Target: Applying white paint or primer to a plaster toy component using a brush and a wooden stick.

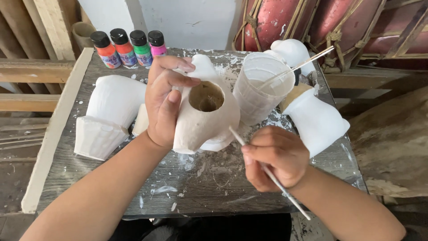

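My left hand grips a hollow, unpainted paper-mache form from its left side, the round opening facing up at me. My right hand holds a thin white paintbrush like a pen, its tip touching the form's lower right edge. Just behind stands a white plastic cup of white paint with another brush resting in it.
Two white-painted forms lie on the grey, paint-spattered table: one at left, one at right. Several small paint bottles stand at the back left. A third white form sits behind the cup. Red drums lean at the back right.
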